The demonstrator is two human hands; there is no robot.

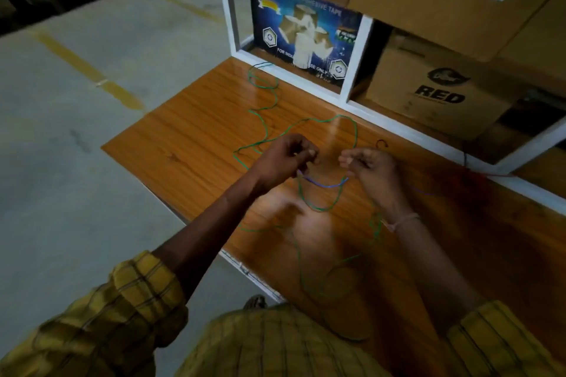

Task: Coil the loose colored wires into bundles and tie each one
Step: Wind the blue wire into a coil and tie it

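A long green wire (321,120) lies in loose curves across the wooden table (190,144), from the far edge down to the near edge. My left hand (286,159) and my right hand (372,167) are raised above the table's middle, both pinched shut on the wire. A short loop of green wire hangs between them, with a blue wire (324,185) strung across its top. More green wire trails down under my right wrist. A red wire (496,175) shows at the table's right edge.
Behind the table stands a white frame (364,49) holding a blue adhesive-tape box (303,40) and a brown carton marked RED (435,92). Larger cartons are stacked above. A concrete floor with yellow lines lies to the left.
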